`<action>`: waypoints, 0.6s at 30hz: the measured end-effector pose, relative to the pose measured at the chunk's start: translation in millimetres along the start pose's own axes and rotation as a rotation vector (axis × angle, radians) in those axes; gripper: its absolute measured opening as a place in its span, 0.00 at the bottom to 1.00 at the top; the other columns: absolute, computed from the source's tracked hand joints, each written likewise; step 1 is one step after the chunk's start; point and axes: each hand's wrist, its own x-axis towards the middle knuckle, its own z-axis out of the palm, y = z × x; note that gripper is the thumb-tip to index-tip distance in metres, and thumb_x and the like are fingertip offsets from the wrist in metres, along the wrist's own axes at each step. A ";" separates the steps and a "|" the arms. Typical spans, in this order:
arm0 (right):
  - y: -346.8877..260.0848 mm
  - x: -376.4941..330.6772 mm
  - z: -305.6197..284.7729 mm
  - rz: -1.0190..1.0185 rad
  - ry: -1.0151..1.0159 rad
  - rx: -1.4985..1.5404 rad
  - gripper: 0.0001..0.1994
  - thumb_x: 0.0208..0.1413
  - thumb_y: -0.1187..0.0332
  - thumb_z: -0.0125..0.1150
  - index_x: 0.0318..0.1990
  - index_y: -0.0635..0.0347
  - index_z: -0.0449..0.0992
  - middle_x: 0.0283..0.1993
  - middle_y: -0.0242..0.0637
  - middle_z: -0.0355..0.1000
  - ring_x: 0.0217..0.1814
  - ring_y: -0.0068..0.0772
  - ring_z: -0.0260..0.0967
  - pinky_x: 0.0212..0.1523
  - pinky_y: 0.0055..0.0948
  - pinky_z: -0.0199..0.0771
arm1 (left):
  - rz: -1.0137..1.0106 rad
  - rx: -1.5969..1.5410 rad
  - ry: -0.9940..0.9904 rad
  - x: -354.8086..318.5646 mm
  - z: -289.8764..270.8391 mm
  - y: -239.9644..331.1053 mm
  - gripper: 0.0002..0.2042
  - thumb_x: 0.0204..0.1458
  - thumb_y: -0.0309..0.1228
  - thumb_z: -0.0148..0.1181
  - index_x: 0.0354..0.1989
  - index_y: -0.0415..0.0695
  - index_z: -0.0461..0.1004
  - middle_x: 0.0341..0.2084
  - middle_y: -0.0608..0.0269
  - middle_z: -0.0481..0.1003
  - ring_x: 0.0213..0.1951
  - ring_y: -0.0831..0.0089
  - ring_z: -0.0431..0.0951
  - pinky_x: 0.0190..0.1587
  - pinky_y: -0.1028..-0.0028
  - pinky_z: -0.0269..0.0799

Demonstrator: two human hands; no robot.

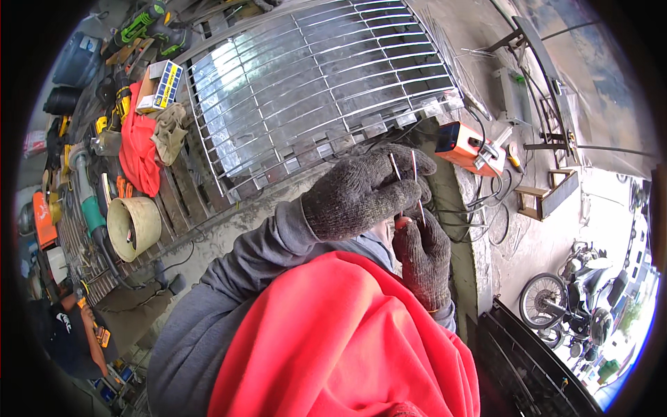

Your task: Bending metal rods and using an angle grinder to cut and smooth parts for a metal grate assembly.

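Both my hands wear dark grey knit gloves and meet close in front of my chest. My left hand (358, 191) is curled, with its fingers pinching the top of two thin metal rods (415, 174). My right hand (425, 254) grips the lower ends of the rods from below. A small reddish tip shows between the two gloves. Beyond the hands lies a large shiny metal grille (313, 76) of bars and flat strips. A bright red cloth (333, 340) covers my lap and hides whatever is beneath the hands.
An orange welding machine (464, 144) with cables sits right of the grille. At left are a red rag (137, 149), a beige bucket (133, 226), a green grinder (87, 201), power tools and a small box. A person crouches at lower left. Motorcycles (577, 292) stand at right.
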 end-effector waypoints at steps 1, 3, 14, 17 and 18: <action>2.0 0.6 -0.2 0.003 -0.002 -0.002 0.10 0.65 0.65 0.57 0.39 0.64 0.75 0.26 0.26 0.70 0.27 0.15 0.60 0.28 0.19 0.60 | 0.020 0.058 -0.040 -0.4 -1.4 2.6 0.17 0.65 0.25 0.49 0.61 0.37 0.64 0.48 0.59 0.74 0.49 0.75 0.75 0.53 0.73 0.71; 6.9 4.0 -0.3 -0.082 -0.016 -0.003 0.12 0.65 0.63 0.57 0.40 0.65 0.75 0.25 0.24 0.67 0.27 0.15 0.59 0.28 0.19 0.60 | 0.012 0.072 -0.041 0.2 -1.1 3.8 0.16 0.65 0.25 0.50 0.60 0.37 0.65 0.48 0.59 0.74 0.49 0.75 0.75 0.53 0.72 0.72; 2.0 7.9 5.8 0.109 -0.041 0.076 0.13 0.65 0.60 0.56 0.38 0.63 0.76 0.23 0.20 0.63 0.24 0.12 0.54 0.24 0.19 0.52 | 0.231 0.191 0.029 0.8 -4.3 -30.7 0.14 0.64 0.25 0.50 0.57 0.36 0.67 0.45 0.59 0.74 0.48 0.72 0.75 0.52 0.72 0.72; 0.0 9.5 4.2 0.155 -0.049 0.030 0.13 0.65 0.59 0.56 0.36 0.62 0.75 0.22 0.20 0.63 0.23 0.13 0.54 0.23 0.20 0.52 | 0.453 0.559 0.038 2.5 -8.5 -33.1 0.14 0.64 0.25 0.50 0.56 0.36 0.68 0.47 0.58 0.74 0.48 0.71 0.76 0.52 0.72 0.72; -0.7 9.5 3.6 0.190 -0.056 -0.011 0.14 0.65 0.59 0.57 0.35 0.62 0.75 0.21 0.21 0.63 0.22 0.13 0.54 0.23 0.20 0.52 | 0.365 0.451 0.065 0.5 -5.7 -35.0 0.14 0.64 0.26 0.50 0.56 0.37 0.68 0.48 0.58 0.74 0.48 0.71 0.76 0.52 0.71 0.72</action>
